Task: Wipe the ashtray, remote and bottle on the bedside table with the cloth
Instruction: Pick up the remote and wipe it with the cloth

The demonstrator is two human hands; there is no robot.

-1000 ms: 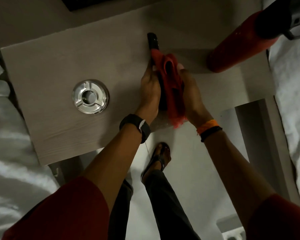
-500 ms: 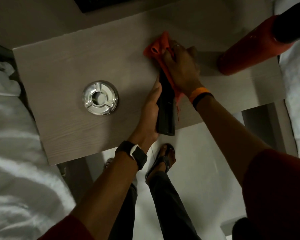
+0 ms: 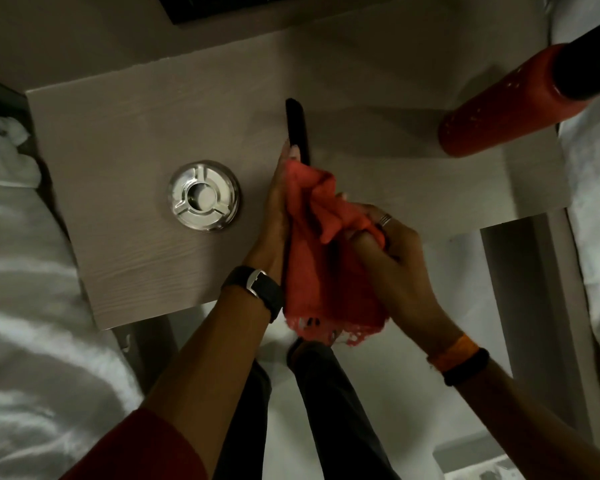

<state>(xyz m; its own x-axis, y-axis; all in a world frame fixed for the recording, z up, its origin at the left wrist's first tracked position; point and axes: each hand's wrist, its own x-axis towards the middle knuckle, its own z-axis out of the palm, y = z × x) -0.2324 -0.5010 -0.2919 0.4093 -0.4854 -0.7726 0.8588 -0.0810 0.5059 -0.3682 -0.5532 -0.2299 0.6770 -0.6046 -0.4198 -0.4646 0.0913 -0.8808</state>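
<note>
My left hand (image 3: 274, 223) grips a black remote (image 3: 297, 128) by its near half and holds it above the bedside table (image 3: 125, 133). Only the remote's far end shows. A red cloth (image 3: 326, 271) covers the near part, bunched in my right hand (image 3: 392, 261), which presses it against the remote. A round silver ashtray (image 3: 204, 196) sits on the table to the left of my hands. At the table's right back corner stands a red bottle (image 3: 506, 102) with a black cap.
White bedding (image 3: 21, 306) lies to the left of the table and more white bedding (image 3: 596, 209) to the right. A dark screen edge (image 3: 222, 5) is at the top. My legs and the pale floor (image 3: 430, 393) show below the table's front edge.
My right hand has slid the cloth from the remote's far end back to its near end. The far tip is uncovered again. My left hand keeps its hold.
</note>
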